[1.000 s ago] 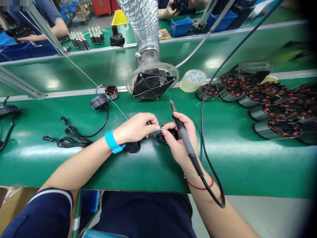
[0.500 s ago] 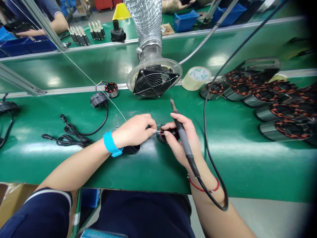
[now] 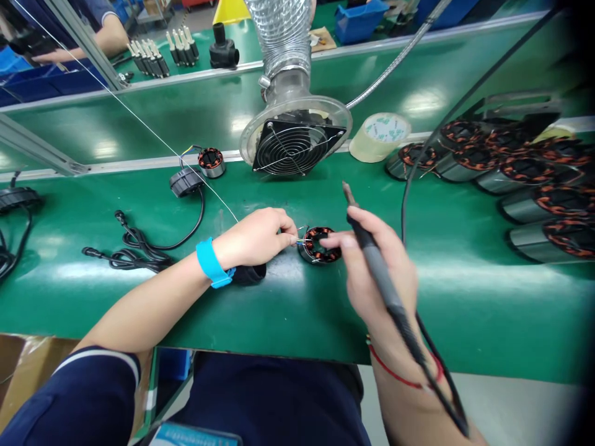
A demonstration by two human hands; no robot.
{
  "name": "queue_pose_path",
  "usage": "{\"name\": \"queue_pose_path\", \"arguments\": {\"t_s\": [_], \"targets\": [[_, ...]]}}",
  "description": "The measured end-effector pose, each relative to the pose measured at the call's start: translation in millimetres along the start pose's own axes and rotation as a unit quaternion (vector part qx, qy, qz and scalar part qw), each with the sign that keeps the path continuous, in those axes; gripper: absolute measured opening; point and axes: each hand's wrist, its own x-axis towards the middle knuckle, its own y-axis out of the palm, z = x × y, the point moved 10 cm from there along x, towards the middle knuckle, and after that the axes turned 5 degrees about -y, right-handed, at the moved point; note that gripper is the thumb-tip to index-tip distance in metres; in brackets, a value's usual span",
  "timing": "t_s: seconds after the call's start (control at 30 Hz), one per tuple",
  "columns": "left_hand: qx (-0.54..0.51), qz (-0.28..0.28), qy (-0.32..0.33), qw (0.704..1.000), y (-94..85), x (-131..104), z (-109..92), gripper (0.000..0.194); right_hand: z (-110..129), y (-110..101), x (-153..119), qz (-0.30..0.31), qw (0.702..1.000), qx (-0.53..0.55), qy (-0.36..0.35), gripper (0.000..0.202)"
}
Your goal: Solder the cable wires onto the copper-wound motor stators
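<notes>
My left hand (image 3: 272, 238) is closed, pinching thin coloured wires (image 3: 301, 241) at the left edge of a motor stator (image 3: 308, 251) with copper windings. That stator lies on the green bench in front of me. My right hand (image 3: 379, 266) grips a soldering iron (image 3: 379, 269), whose tip points up and away from the stator. Its thumb or a finger reaches over the stator's right side; whether it touches is unclear. Under my left wrist a black round part (image 3: 251, 274) is partly hidden. A thin pale strand (image 3: 186, 162) slants down behind my left hand.
A fume extractor fan (image 3: 297, 148) hangs beyond the stator, beside a tape roll (image 3: 380, 136). Several stators (image 3: 553, 241) crowd the right. To the left lie a small stator (image 3: 211, 162), a black cap (image 3: 186, 182) and coiled cable (image 3: 139, 248). A co-worker's arm (image 3: 109, 37) shows behind.
My right hand has drawn back to the right with the soldering iron, uncovering more of the stator. My left hand keeps its pinch on the wires. The view has shifted slightly.
</notes>
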Motion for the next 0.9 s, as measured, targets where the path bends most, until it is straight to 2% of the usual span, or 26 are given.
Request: {"name": "queue_pose_path", "arguments": {"t_s": [0.07,0.2,0.3,0.53,0.73,0.9], "targets": [[0.009,0.001,-0.004,1.0,0.6,0,1,0.016,7,-13,-11,-0.024,1.0,0.001,0.0,0.034],[0.02,0.006,-0.012,1.0,1.8,2,1,0.017,26,-34,-40,-0.095,0.991,-0.024,-0.089,0.026],[0.021,0.009,-0.013,1.0,2.0,3,0,0.016,27,-40,-58,-0.135,0.981,-0.046,-0.128,0.021],[0.016,0.007,-0.009,1.0,1.1,3,-1,0.016,10,-37,-66,-0.115,0.989,-0.039,-0.082,0.018],[0.009,0.01,-0.006,1.0,1.3,3,-2,0.016,7,-31,-68,-0.105,0.992,-0.003,-0.075,0.019],[-0.005,0.01,-0.008,1.0,-0.2,3,-2,0.015,4,-34,-68,-0.115,0.991,-0.002,-0.061,0.021]]}}
